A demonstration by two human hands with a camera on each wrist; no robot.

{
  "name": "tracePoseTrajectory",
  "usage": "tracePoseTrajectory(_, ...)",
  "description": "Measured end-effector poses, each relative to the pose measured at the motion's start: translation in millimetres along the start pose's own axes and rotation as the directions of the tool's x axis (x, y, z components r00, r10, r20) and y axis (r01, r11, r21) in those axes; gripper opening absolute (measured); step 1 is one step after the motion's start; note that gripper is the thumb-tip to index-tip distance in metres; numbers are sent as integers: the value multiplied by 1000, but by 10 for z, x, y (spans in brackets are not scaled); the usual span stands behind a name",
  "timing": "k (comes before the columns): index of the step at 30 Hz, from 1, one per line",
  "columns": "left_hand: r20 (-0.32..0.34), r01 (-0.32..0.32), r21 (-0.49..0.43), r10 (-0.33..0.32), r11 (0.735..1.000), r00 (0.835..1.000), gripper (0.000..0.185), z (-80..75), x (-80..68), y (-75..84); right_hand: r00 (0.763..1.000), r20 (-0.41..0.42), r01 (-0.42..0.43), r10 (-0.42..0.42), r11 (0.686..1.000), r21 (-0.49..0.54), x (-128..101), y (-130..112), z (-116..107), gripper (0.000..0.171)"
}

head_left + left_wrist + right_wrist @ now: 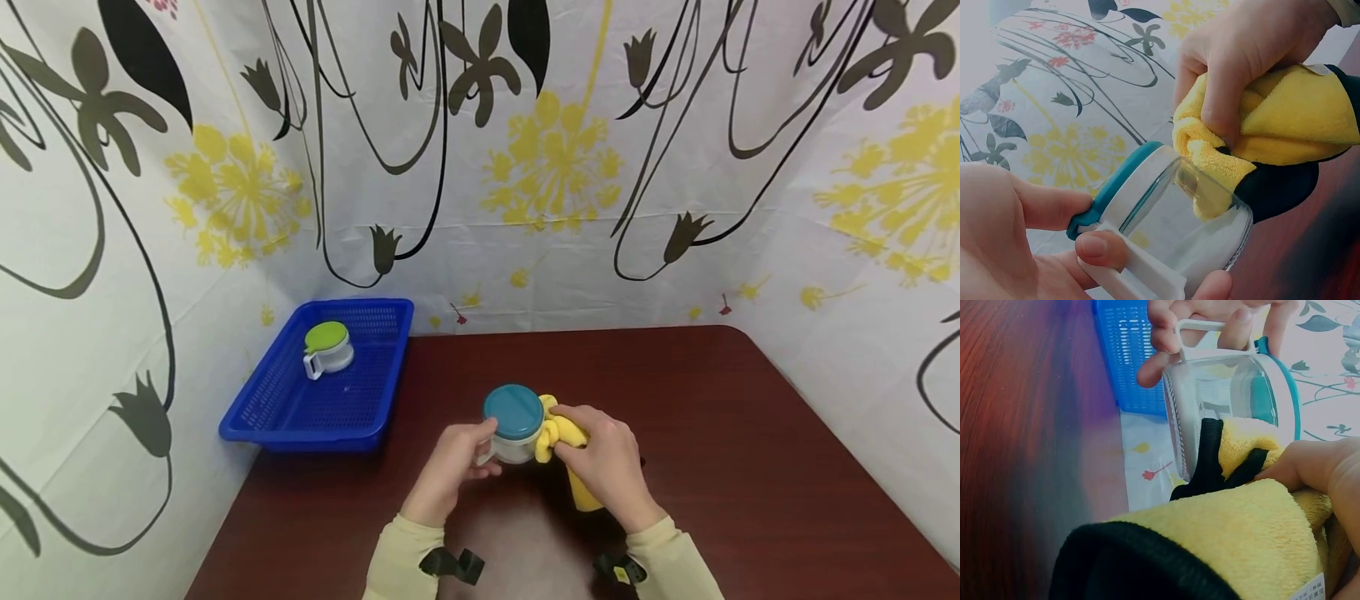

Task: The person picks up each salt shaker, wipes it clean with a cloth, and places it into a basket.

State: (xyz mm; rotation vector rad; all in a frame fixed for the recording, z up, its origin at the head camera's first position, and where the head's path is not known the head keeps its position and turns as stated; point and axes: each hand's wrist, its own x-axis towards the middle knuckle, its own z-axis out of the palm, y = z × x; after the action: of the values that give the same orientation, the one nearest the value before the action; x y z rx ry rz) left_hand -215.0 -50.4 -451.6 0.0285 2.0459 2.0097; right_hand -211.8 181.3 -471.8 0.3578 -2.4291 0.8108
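A clear seasoning jar (pixel 1179 212) with a teal lid (pixel 514 412) and a white handle (pixel 1200 326) is held over the table by my left hand (pixel 457 454). The thumb lies at the lid's edge and the fingers curl round the handle; the left wrist view shows white stuff at the jar's bottom. My right hand (pixel 604 454) grips a bunched yellow cloth (pixel 1297 119) with black edging and presses it to the jar's side. The cloth's loose end (pixel 1229 531) hangs below the right hand.
At the back left stands a blue plastic basket (pixel 382 367), holding a similar jar with a green lid (pixel 326 336). The dark red-brown table (pixel 720 467) reaches to a flower-patterned cloth (pixel 570 275) hung behind and at both sides.
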Motion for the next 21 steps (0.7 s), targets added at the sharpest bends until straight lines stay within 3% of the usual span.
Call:
tracePoseTrajectory(6, 19, 7, 2, -7, 1000, 1000, 49, 4, 19, -29, 1000, -10, -15, 15, 999, 36, 10, 1, -60, 44)
tracePoseTrajectory(9, 22, 23, -23, -22, 999, 1000, 48, 19, 20, -46, 997, -58, -51, 56, 995, 87, 22, -10, -101, 44)
tracePoseTrajectory(16, 59, 36, -95, -31, 995, 998, 39, 135, -10, -56, 951, -226, -195, 210, 977, 88, 74, -19, -135, 43)
tracePoseTrajectory(21, -7, 20, -125, -21, 992, 1000, 33, 180, -39, -43, 952, -211, -198, 221, 972, 123, 44, -53, -117, 41)
